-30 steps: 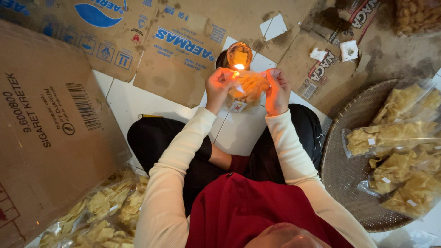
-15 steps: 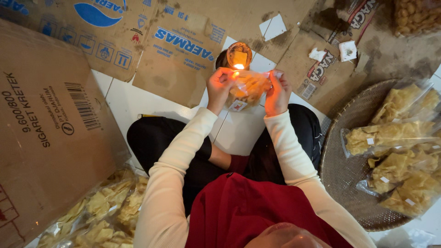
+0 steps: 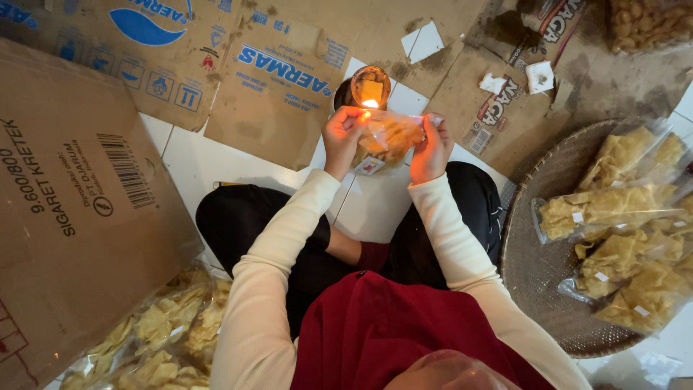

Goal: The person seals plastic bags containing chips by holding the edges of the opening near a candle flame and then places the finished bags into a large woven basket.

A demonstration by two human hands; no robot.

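Pinching the bag point(image 3: 390, 137) of chips at each end, left hand point(image 3: 343, 137) and right hand point(image 3: 432, 148) closed on it, its top edge at the candle point(image 3: 370, 92) flame, sealed ones piled in the basket point(image 3: 538, 267), more bags point(image 3: 155, 336) lying left.

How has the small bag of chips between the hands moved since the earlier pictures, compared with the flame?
No clear move. The bag of chips stays between both hands, its top edge at the flame of the candle, as before.
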